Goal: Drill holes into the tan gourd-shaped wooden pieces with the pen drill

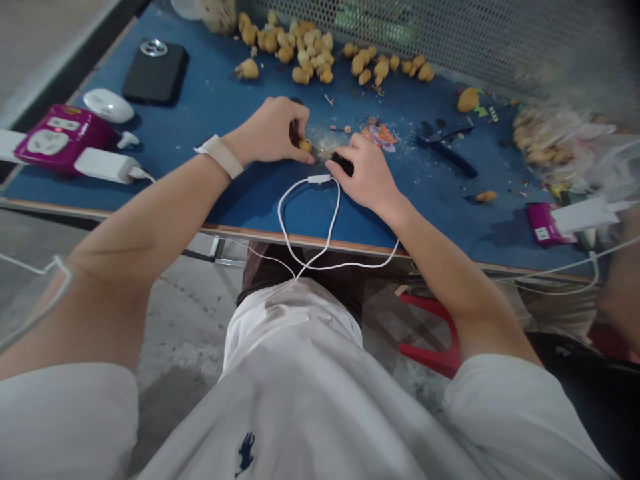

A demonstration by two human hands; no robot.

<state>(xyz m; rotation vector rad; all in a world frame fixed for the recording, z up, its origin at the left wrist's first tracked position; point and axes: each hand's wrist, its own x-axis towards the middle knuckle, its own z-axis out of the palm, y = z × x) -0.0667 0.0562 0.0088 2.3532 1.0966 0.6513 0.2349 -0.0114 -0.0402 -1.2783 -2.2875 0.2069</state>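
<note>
On the blue tabletop, my left hand point(275, 131) pinches a small tan gourd point(305, 145) between thumb and fingers; most of it is hidden. My right hand point(369, 172) is closed round the black handle of a slim tool point(345, 163). The tool's thin tip points at the gourd, but whether it touches cannot be made out. Pale shavings lie around both hands. Just beyond my right hand is a crumpled orange-and-purple scrap point(381, 137). A white cord with an inline switch point(319, 179) loops in front of my hands and over the table edge.
Several small gourds point(313, 47) are piled along the mesh screen point(450, 40). Blue-handled pliers point(450, 152) and a plastic bag of gourds point(545, 143) lie right. A phone point(156, 73), white mouse point(109, 105) and purple power strip point(65, 137) are left. A person's arm point(623, 293) shows far right.
</note>
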